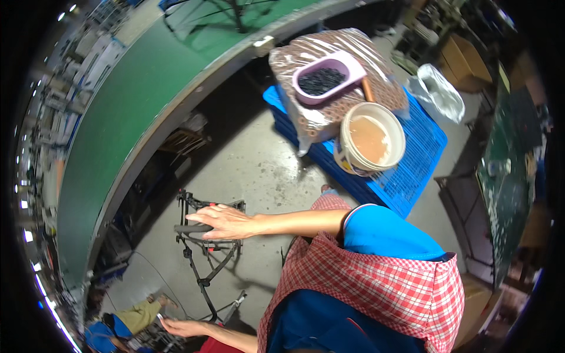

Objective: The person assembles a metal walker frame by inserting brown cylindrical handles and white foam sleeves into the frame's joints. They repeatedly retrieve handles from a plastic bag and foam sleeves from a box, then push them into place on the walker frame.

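1. Dark tubular frame [203, 282]: it stands on the floor [259, 156] in front of the person, between the body and the long green surface [112, 123], within reach of both arms.
2. The right hand [218, 223] is wrapped over the frame's dark padded bar [187, 229], fingers along one side and thumb on the other; this hold probably steadies the frame from above.
3. The left hand [183, 327] is lower down, near the frame's far legs. Its fingertips meet a small pale spot, but blur and the lens edge mean I cannot tell whether they pinch something or are simply held close.
4. Beside the right arm, blue pallets [421, 156] bear a wrapped bundle of brown tubes [353, 44], presumably raised so supplies sit at an easy height.
5. On that bundle rests a lilac tub [354, 69] of small dark pieces; a white bucket [348, 157] stands just beside it, both open upward, likely for quick picking.
6. Farther out, a co-worker [120, 326] bends at lower left, well apart from the pallets.
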The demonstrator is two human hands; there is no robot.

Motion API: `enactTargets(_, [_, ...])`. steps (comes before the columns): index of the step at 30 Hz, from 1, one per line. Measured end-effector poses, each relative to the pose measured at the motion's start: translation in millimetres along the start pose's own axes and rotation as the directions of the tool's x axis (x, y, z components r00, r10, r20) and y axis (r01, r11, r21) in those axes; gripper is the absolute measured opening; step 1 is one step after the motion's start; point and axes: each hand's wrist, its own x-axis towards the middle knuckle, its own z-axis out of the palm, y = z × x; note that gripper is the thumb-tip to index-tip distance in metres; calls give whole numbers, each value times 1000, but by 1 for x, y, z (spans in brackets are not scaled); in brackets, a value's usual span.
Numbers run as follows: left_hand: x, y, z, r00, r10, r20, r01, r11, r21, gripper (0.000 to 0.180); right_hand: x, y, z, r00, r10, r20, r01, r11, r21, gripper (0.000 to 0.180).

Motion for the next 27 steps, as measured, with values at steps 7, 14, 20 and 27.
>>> enactTargets(7, [-93,125,146,485,-323,812,838,438,-326,62,-177,60,-222,796,323,-512,-443,888,-128,21])
enactTargets(14, [-148,117,156,541,-385,748,781,559,-277,43,-292,211,-477,344,361,-867,-831,546,-102,24])
enactTargets(20, [-167,131,126,593,-443,673,750,607,-262,41,-233,308,-504,334,709,-621,-942,222,-253,60])
enactTargets(27, [-154,121,126,699,-356,620,586,783,-211,32,-272,351,-543,93,650,-755,-719,568,401,41])
